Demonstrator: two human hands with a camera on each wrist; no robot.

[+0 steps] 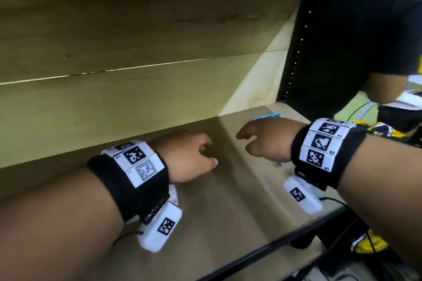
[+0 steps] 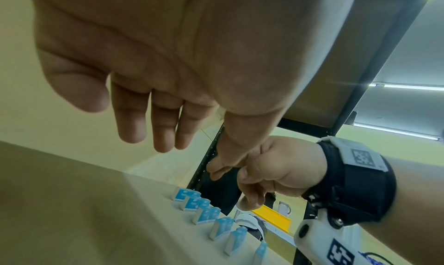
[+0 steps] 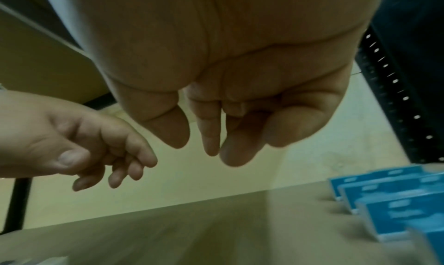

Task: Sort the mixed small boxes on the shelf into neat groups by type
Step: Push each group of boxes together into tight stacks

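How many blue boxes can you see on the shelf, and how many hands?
Blue boxes, a row in the left wrist view: 6
Hands, the left hand and the right hand, both holding nothing: 2
Total: 8

Both hands, left and right, seemingly hang empty.

A stockroom or shop: wooden shelf on a perforated black metal upright, rowed blue boxes.
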